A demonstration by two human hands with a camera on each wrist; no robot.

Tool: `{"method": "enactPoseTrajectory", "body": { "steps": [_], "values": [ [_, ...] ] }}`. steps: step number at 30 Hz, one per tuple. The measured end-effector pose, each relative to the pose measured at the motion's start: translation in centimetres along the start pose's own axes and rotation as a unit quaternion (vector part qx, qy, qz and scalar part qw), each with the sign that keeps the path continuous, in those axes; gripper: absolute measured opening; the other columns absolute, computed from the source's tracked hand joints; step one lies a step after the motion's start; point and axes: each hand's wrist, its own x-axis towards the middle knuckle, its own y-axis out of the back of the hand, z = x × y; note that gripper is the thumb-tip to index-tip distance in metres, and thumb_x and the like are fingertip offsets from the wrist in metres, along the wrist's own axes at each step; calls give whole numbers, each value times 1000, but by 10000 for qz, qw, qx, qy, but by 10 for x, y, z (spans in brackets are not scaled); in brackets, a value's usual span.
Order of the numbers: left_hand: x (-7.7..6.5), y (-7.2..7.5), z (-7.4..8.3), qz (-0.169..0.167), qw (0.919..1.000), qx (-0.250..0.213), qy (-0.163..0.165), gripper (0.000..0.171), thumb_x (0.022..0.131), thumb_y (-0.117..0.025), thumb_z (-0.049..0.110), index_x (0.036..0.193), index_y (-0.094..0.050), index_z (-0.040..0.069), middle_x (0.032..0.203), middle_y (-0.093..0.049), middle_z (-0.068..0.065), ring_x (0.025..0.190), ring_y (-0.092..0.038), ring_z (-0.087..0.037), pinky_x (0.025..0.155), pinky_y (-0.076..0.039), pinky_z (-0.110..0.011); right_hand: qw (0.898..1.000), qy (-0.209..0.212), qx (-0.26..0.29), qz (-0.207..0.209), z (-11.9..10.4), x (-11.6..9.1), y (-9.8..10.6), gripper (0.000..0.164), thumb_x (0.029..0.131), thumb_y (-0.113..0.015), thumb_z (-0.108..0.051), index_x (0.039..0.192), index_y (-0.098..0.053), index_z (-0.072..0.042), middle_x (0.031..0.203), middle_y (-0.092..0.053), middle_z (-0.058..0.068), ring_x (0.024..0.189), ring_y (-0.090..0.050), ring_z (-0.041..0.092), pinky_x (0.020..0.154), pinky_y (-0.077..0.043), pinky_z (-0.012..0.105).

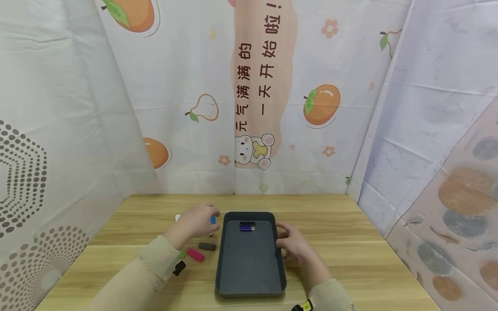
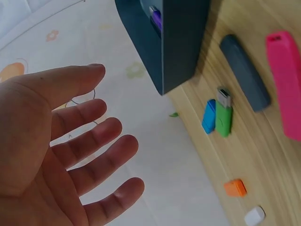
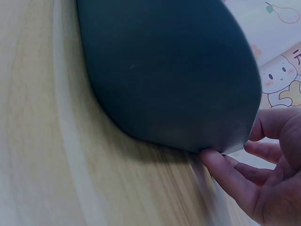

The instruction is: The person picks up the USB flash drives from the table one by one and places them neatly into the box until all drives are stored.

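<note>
Printed cloth [image 1: 183,77] hangs behind a wood-grain table [image 1: 342,259], on which a dark tray [image 1: 250,268] sits near the middle. Left of it lie small USB sticks: blue [image 2: 209,117] and green [image 2: 224,118] close together, dark grey [image 1: 207,246] and pink [image 1: 196,255] nearer. A purple stick [image 1: 246,229] and a black stick [image 1: 247,223] rest in its far end. Over the left-hand group hangs the left hand [image 1: 196,221] — fingers parted, loosely bent, holding nothing. The right hand [image 1: 295,242] grips the tray's right side, thumb and fingers at its edge. Each stick should be light, stiff and perhaps slick; best pinched across the casing at mid-length — not by the green one's bare metal plug. The tray looks rigid, probably light enough to slide if bumped, so its wall suits a steadying hold.
</note>
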Motion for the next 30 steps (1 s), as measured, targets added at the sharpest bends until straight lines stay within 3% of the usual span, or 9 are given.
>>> {"method": "enactPoseTrajectory", "body": {
  "steps": [5, 9, 16, 30],
  "values": [
    [-9, -1, -9, -46, 9999, 141, 24, 26, 86, -82, 31, 107, -74, 17, 113, -67, -2, 103, -65, -24, 84, -55, -42, 10000, 4, 21, 6, 1, 0, -1, 79, 83, -59, 10, 157, -33, -2, 132, -51, 35, 98, -65, 36, 58, -58, 54],
    [-16, -2, -19, -103, 9999, 46, 123, 31, 86, -82, 30, 111, -74, 15, 116, -67, -3, 105, -65, -25, 87, -54, -45, 10000, 8, 35, -15, 2, 0, -1, 79, 83, -59, 10, 157, -33, -2, 132, -51, 35, 97, -65, 36, 58, -58, 54],
    [-30, -1, -33, -368, 9986, -299, 248, 34, 83, -84, 25, 112, -74, 9, 112, -68, -5, 101, -66, -26, 87, -54, -48, 10000, 8, 53, -10, 2, 0, -1, 80, 82, -59, 10, 157, -33, -1, 131, -52, 34, 96, -65, 35, 58, -58, 54],
    [-57, -6, -55, -1020, 9912, -569, 621, 34, 82, -86, 25, 109, -74, 10, 104, -70, -7, 94, -66, -26, 83, -54, -53, 9999, -5, 105, -33, 0, -1, 0, 81, 82, -60, 10, 157, -33, -2, 132, -51, 34, 98, -65, 36, 58, -58, 55]
  ]
}}
